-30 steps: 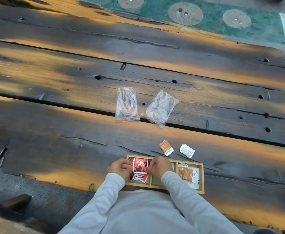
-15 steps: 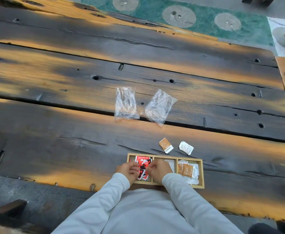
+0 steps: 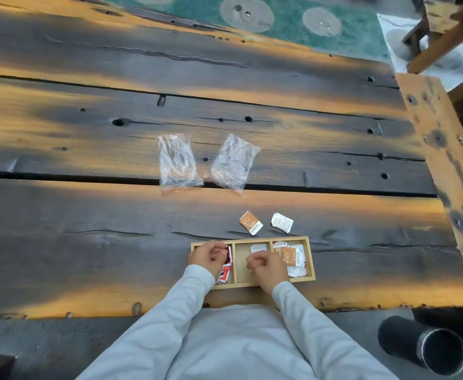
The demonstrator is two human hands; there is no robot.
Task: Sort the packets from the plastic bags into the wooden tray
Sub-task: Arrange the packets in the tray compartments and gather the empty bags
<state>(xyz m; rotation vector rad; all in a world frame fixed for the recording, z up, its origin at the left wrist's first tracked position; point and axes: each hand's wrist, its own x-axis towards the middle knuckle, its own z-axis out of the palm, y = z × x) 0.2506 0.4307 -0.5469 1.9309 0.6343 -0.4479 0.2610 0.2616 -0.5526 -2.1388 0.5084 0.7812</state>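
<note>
A three-compartment wooden tray (image 3: 311, 259) lies near the table's front edge. My left hand (image 3: 207, 255) rests over its left compartment, fingers curled on the red packets (image 3: 226, 266). My right hand (image 3: 264, 266) hovers over the middle compartment with fingers curled; whether it holds anything is hidden. A white packet (image 3: 258, 247) lies in the middle compartment. Orange and white packets (image 3: 293, 259) fill the right one. Just beyond the tray lie a loose orange packet (image 3: 250, 222) and a loose white packet (image 3: 282, 222). Two clear plastic bags (image 3: 177, 163) (image 3: 234, 162) lie farther back.
The dark plank table (image 3: 87, 229) has gaps and holes between its boards. A black cylinder (image 3: 428, 349) lies on the floor at the lower right. Wooden furniture (image 3: 444, 37) stands at the upper right, beside a green rug (image 3: 293, 20).
My right hand has moved right, from the red packets in the left compartment to over the middle compartment. My left hand stays on the red packets. The view has shifted slightly.
</note>
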